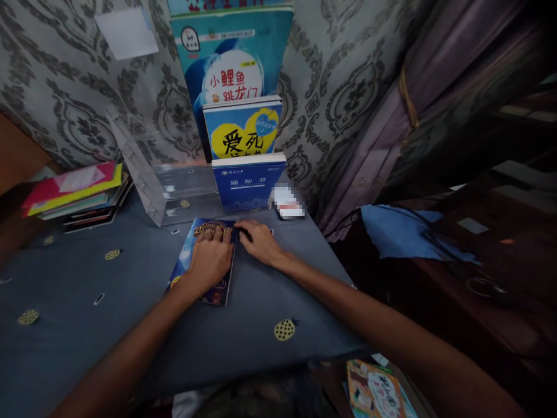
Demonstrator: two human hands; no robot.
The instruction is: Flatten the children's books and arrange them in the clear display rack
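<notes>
A blue paperback book (185, 255) with gold lettering near its top lies closed on the cloth-covered table. Across its cover rests my left hand (212, 255), palm down with the fingers stretched out flat. My right hand (261, 241) is at the book's upper right corner, its fingertips bent in against the edge. Part of the cover is hidden under my left hand and wrist. Just beyond the book, a dark blue booklet (250, 180) stands upright in front of a blue and yellow book (241, 125) and a taller teal book (232, 49).
A clear acrylic stand (143, 168) holds the upright books. Stacked books and folders (82, 188) lie at the left. A small blurred item (288, 202) sits right of the booklet. Past the table's right edge are a blue cloth (395, 235) and, lower, another book (378, 392).
</notes>
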